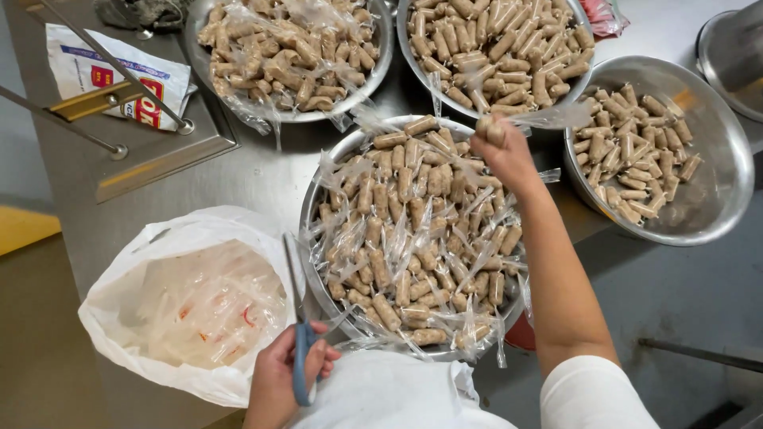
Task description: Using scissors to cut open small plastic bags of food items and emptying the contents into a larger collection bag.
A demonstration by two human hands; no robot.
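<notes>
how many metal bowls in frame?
5: top left bowl, top centre bowl, middle bowl by the scissors, right bowl, corner bowl, cropped. More may sit off-frame.

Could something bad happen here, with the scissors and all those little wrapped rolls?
Maybe. The left hand holds blue-handled scissors with the blades pointing up toward the heaped middle bowl, so they could nick a wrapper or a finger. The right hand lifts a wrapped roll above the gap between bowls, so it might drop onto the metal table. The white bag of plastic scraps sits at the table's edge and may slide off.
</notes>
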